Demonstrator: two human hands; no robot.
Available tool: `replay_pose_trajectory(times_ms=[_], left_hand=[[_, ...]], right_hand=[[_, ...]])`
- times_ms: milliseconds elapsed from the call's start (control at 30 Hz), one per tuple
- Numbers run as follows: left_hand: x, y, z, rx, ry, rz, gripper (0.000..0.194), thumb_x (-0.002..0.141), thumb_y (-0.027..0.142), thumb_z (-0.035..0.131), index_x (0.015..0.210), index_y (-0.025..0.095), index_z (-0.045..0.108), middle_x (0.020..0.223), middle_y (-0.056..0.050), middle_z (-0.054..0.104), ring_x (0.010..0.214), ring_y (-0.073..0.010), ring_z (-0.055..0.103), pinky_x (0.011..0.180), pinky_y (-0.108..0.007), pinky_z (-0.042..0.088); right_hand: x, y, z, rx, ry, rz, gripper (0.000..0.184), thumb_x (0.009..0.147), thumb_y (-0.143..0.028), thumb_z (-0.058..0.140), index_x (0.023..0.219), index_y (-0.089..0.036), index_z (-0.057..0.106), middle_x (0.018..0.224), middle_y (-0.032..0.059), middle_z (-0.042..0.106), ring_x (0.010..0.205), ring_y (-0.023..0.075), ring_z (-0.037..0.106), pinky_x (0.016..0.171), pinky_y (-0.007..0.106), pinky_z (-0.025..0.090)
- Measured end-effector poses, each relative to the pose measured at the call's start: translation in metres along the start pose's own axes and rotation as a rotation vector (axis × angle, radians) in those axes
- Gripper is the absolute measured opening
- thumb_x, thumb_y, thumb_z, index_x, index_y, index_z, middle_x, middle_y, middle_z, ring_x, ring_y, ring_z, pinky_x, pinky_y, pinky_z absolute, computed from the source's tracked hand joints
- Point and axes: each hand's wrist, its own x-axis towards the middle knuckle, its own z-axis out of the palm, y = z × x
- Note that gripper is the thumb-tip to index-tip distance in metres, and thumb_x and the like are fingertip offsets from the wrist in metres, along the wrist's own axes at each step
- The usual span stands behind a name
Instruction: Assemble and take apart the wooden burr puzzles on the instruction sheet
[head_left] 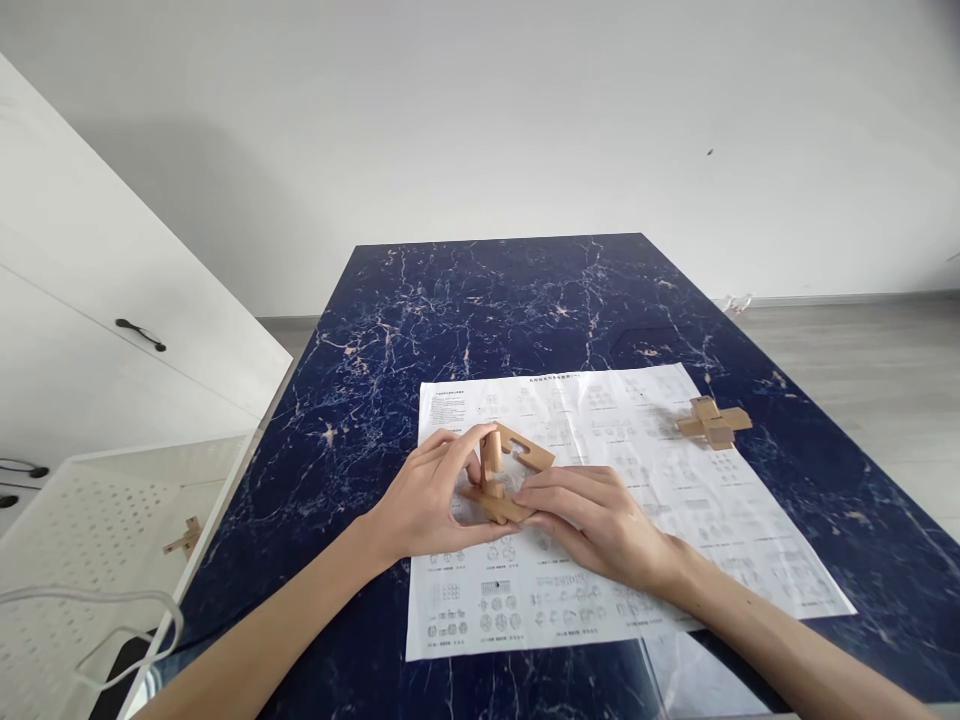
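Note:
My left hand [439, 490] curls around a few interlocked wooden puzzle pieces [491, 455], its index finger on top of an upright piece and its thumb below. From the other side my right hand [592, 515] pinches the lower flat piece [506, 508] between fingers and thumb. Just behind them is a flat wooden piece with a cut-out notch [532, 453]; whether it touches the others I cannot tell. Under both hands lies a large printed sheet [645, 430] with rows of small diagrams.
An assembled cross-shaped wooden puzzle [712, 422] sits on the sheet's right edge. The dark blue marble-patterned table [480, 310] stands before a pale wall. To the left are a white cabinet [90, 250] and a perforated white basket [112, 530] with another wooden puzzle [184, 538] and a white cable [97, 597].

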Motion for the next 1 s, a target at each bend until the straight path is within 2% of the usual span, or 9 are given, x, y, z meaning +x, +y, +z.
replay_pose_trajectory(times_ms=[333,567,733,1000], left_hand=[[0.0007,-0.0046,-0.0022,0.011,0.023,0.031,0.101,0.083,0.053,0.086,0.162,0.024,0.03,0.089,0.0,0.075,0.084,-0.0247,0.074,0.09,-0.042,0.058],[0.0003,-0.0084,-0.0073,-0.059,-0.081,-0.021,0.106,0.077,0.046,0.092,0.162,0.028,0.031,0.098,-0.001,0.074,0.096,-0.0257,0.072,0.094,-0.041,0.057],[0.0005,-0.0094,-0.0085,-0.098,-0.122,-0.056,0.102,0.083,0.049,0.088,0.163,0.029,0.028,0.106,-0.003,0.075,0.102,-0.0265,0.074,0.101,-0.044,0.056],[-0.0004,-0.008,-0.0047,-0.142,-0.126,-0.073,0.101,0.086,0.054,0.085,0.164,0.029,0.025,0.095,0.001,0.073,0.089,-0.0231,0.075,0.095,-0.042,0.058]], right_hand=[[0.0053,-0.0053,-0.002,-0.008,0.0,-0.058,0.011,0.11,-0.019,0.059,0.113,-0.019,0.07,0.101,0.0073,0.082,0.083,0.0197,0.079,0.07,0.032,0.066],[0.0052,-0.0068,-0.0018,0.03,-0.012,-0.038,0.013,0.111,-0.02,0.057,0.112,-0.018,0.069,0.1,0.0074,0.082,0.084,0.02,0.078,0.07,0.032,0.064],[0.0025,-0.0051,-0.0015,0.022,0.004,-0.002,0.014,0.111,-0.021,0.056,0.116,-0.018,0.068,0.101,0.0077,0.082,0.09,0.0214,0.08,0.074,0.032,0.065],[0.0009,-0.0033,-0.001,0.04,-0.005,-0.002,0.013,0.111,-0.02,0.056,0.116,-0.017,0.067,0.102,0.0083,0.081,0.089,0.0214,0.08,0.072,0.032,0.064]])
